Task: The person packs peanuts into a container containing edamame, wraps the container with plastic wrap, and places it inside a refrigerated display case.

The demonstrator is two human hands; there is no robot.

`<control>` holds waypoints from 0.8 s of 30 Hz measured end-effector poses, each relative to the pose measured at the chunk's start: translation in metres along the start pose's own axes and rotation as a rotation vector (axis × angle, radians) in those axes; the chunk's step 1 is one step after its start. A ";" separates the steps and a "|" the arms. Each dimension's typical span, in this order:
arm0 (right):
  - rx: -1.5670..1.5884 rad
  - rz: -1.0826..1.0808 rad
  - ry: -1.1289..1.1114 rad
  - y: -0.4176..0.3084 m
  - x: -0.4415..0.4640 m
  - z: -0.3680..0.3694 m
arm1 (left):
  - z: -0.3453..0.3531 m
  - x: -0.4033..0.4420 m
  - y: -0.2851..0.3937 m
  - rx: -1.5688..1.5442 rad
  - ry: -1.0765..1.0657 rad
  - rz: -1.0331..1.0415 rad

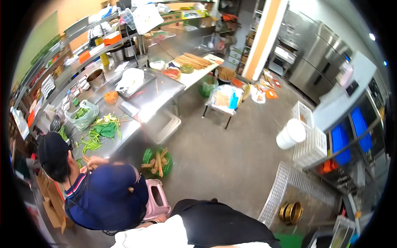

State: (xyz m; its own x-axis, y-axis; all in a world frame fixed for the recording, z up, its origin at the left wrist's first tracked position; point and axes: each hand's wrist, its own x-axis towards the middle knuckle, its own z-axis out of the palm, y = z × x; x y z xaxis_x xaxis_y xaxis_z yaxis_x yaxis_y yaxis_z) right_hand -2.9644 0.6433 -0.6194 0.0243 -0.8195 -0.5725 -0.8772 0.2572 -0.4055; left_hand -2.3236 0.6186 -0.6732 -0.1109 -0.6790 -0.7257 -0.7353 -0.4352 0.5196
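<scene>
My left hand (162,218) shows in part at the bottom, by the near edge of a pink plastic stool (156,198). A dark band circles its wrist, and its fingers are too hidden to read. My right hand is out of view. Below the camera are my white top (165,232) and black trousers (223,223). Just left of the stool, a co-worker in a navy shirt (111,194) and black cap leans toward the steel table (124,142). The co-worker's hand (96,162) is by a thin brownish piece.
Leafy greens (105,130) and a bag of greens (84,115) lie on the table. A green basket (165,167) of brownish sticks stands on the floor. A small table (223,101), white bucket (290,134), crates (310,144), metal grating (275,194) and brass-coloured pots (291,213) stand around.
</scene>
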 end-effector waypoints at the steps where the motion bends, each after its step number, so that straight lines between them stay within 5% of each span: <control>1: -0.299 -0.243 0.057 0.026 0.050 -0.026 | -0.009 0.009 0.020 -0.047 0.036 -0.016; 2: -0.543 -0.456 0.183 0.047 0.106 -0.055 | -0.019 0.016 0.037 -0.089 0.066 -0.030; 4: 0.347 0.146 0.107 -0.029 0.181 -0.160 | -0.040 0.033 0.067 -0.177 0.127 -0.058; 6: 0.681 0.270 0.183 -0.118 0.248 -0.233 | -0.060 0.050 0.087 -0.241 0.182 -0.088; 13: 0.699 -0.041 0.049 -0.340 0.440 -0.327 | -0.221 0.160 0.146 -0.302 0.454 -0.357; 19: 0.200 -0.105 -0.335 -0.386 0.551 -0.351 | -0.445 0.254 0.247 -0.159 0.763 -0.153; 24: 0.408 0.036 -0.297 -0.440 0.638 -0.385 | -0.594 0.350 0.306 -0.140 0.869 -0.264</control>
State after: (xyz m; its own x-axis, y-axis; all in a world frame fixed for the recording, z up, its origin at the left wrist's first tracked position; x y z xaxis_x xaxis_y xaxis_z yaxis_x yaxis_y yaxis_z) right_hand -2.7471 -0.1901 -0.5320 0.1848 -0.6410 -0.7450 -0.6228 0.5100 -0.5933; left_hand -2.1902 -0.1034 -0.5010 0.6327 -0.7283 -0.2633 -0.5715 -0.6685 0.4759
